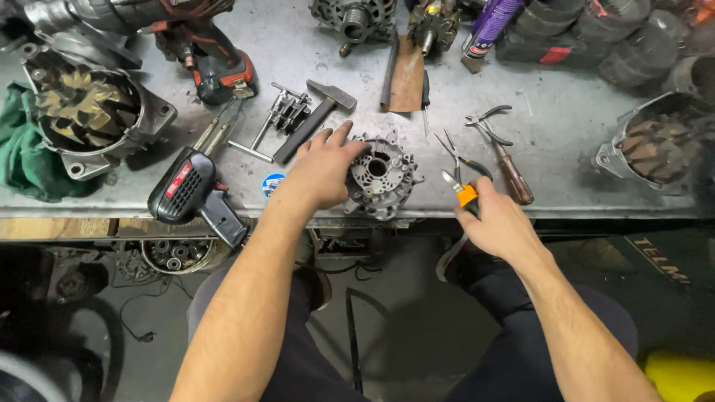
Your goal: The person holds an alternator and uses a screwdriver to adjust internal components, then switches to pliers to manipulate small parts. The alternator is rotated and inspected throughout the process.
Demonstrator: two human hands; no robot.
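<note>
My left hand (322, 168) rests on the left side of a grey cast alternator end housing (383, 177) that lies flat near the front edge of the metal workbench (566, 134), fingers spread over its rim. My right hand (497, 223) is closed around the orange handle of a small cutter or pliers (462, 190), whose metal tip points up toward the bench just right of the housing. Needle-nose pliers (456, 152) lie open on the bench right behind that tool.
On the bench lie a hammer (316, 119), a black and red soldering gun (190, 190), a puller (279, 119), a wooden-handled tool (514, 175), a red cordless driver (216, 67), a green rag (22, 149) and alternator bodies at left (89, 112) and right (655, 145).
</note>
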